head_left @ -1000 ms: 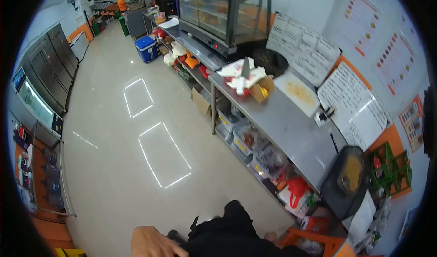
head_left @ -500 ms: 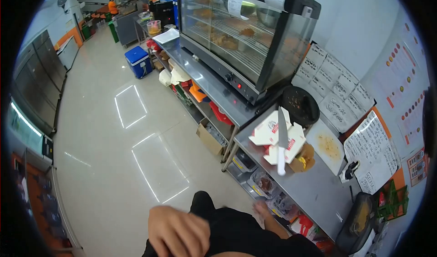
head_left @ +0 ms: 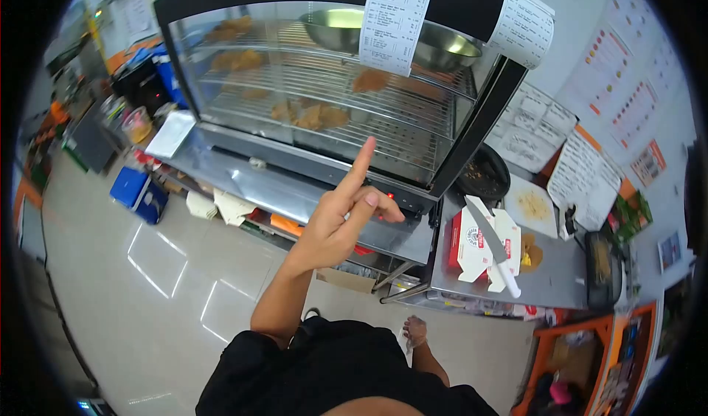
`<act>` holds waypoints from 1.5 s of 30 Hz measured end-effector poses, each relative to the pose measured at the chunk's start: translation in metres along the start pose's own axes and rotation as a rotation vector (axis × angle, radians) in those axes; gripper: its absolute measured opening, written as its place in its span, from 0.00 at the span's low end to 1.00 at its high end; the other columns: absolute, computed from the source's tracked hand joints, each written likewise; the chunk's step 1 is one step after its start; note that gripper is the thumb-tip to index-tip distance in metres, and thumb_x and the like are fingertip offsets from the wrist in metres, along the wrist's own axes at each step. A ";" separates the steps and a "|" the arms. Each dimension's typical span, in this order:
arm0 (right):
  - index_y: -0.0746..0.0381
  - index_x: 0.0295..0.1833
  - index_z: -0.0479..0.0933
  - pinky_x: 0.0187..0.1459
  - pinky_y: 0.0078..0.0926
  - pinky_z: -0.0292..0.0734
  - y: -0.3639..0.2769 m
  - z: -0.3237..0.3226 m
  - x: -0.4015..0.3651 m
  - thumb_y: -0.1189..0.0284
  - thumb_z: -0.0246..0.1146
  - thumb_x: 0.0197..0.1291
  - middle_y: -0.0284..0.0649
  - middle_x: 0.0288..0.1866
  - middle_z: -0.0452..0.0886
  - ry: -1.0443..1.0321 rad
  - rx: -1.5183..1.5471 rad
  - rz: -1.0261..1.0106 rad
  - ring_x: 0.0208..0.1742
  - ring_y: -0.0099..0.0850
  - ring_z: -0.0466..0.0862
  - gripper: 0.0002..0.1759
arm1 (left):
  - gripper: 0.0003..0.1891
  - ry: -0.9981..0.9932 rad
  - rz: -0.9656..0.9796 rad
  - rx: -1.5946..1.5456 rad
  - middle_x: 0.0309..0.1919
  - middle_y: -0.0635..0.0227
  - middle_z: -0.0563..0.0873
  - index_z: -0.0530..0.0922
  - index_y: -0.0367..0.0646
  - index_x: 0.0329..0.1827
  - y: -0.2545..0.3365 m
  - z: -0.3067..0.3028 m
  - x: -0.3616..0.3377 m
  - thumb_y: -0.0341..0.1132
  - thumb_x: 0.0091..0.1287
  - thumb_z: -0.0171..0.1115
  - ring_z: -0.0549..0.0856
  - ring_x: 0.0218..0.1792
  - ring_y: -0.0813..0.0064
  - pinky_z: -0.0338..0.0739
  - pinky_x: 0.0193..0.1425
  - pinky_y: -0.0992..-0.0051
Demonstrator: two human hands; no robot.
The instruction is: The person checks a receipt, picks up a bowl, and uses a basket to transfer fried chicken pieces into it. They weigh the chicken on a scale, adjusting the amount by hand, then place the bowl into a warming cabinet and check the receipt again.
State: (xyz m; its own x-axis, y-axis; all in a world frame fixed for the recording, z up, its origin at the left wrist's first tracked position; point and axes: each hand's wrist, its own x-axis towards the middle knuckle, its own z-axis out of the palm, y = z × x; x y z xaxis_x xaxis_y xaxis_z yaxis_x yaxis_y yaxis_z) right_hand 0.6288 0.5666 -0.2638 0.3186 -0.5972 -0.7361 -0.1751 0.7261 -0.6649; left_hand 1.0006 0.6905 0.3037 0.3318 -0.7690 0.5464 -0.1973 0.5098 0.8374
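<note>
My left hand (head_left: 339,220) is raised in front of the glass food warmer (head_left: 295,147), its index finger stretched out toward the shelves and the other fingers loosely bent, with nothing in it. Inside the warmer, pieces of fried food (head_left: 321,116) lie on wire racks, with a metal bowl (head_left: 450,51) on the upper level. Two printed receipts, a hanging one (head_left: 394,21) and a curled one (head_left: 527,29), are on the warmer's top edge. My right hand (head_left: 415,330) hangs low beside my body, below the steel counter, with clear plastic around it; its fingers show poorly.
A knife (head_left: 495,243) rests across red-and-white food boxes (head_left: 466,250) on the steel counter, its white handle toward me. Behind them are a black pan (head_left: 487,176) and a stained cutting board (head_left: 532,206). A blue cooler (head_left: 139,193) stands on the floor at left.
My left hand has risen from near my body to the warmer, its index finger now extended. My view has turned and come closer to the warmer. My right hand stays low.
</note>
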 end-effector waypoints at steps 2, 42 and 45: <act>0.56 0.50 0.78 0.28 0.34 0.77 0.049 -0.010 -0.016 0.47 0.56 0.69 0.34 0.34 0.81 0.043 0.103 0.028 0.30 0.30 0.80 0.24 | 0.35 -0.067 -0.008 -0.034 0.36 0.61 0.89 0.39 0.38 0.83 -0.003 -0.013 0.007 0.29 0.80 0.45 0.87 0.41 0.72 0.78 0.55 0.71; 0.62 0.80 0.56 0.81 0.45 0.45 0.149 0.138 -0.114 0.39 0.35 0.75 0.48 0.83 0.54 0.616 -0.722 0.028 0.83 0.57 0.46 0.44 | 0.40 -0.131 0.140 0.107 0.12 0.77 0.79 0.46 0.23 0.79 -0.043 -0.087 -0.068 0.20 0.67 0.56 0.74 0.15 0.89 0.70 0.38 0.88; 0.63 0.79 0.58 0.82 0.44 0.42 0.139 0.139 -0.130 0.42 0.33 0.77 0.47 0.83 0.56 0.562 -0.839 0.058 0.83 0.56 0.46 0.41 | 0.40 -0.138 0.090 0.092 0.12 0.77 0.79 0.46 0.23 0.79 -0.041 -0.086 -0.070 0.20 0.67 0.56 0.74 0.15 0.89 0.70 0.37 0.88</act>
State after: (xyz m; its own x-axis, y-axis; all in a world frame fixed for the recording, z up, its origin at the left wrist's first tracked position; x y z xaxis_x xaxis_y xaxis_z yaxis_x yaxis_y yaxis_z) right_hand 0.6926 0.7928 -0.2428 -0.1582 -0.7999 -0.5789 -0.8437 0.4141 -0.3416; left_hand 1.0650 0.7565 0.2295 0.1809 -0.7705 0.6113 -0.3063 0.5465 0.7795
